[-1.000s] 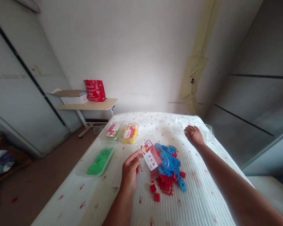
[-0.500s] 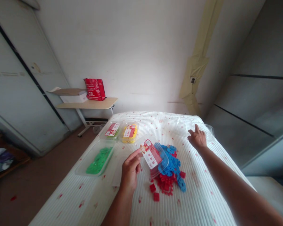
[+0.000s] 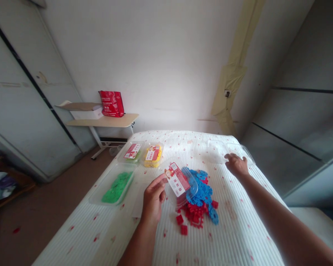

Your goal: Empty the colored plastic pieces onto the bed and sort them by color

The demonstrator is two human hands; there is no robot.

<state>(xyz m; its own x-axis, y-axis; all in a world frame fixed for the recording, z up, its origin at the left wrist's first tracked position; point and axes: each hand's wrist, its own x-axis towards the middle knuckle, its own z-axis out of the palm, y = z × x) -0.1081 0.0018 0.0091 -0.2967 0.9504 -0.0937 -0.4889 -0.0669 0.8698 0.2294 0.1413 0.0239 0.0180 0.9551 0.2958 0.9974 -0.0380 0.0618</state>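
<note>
My left hand (image 3: 154,195) pinches the edge of a clear plastic lid (image 3: 194,186) that bears a red-and-white label (image 3: 177,180). The lid is held tilted above a pile of blue flower-shaped discs (image 3: 202,192) and red pieces (image 3: 194,216), hiding part of it. Two small red blocks (image 3: 184,230) lie in front of the pile. At the far right, my right hand (image 3: 236,164) is palm down with its fingers apart, over the near side of clear plastic containers (image 3: 215,149). Whether its fingertips touch them I cannot tell.
On the left of the bed-like surface (image 3: 233,229) stands an uncovered clear tub (image 3: 96,197) of green pieces (image 3: 118,187). Behind it are labelled tubs of light green pieces (image 3: 133,157) and yellow pieces (image 3: 154,159). A side table (image 3: 122,122) carries a red bag (image 3: 112,104).
My right hand has drawn slightly right and nearer, and its raised fingers have lowered. My left hand keeps the lid almost where it was.
</note>
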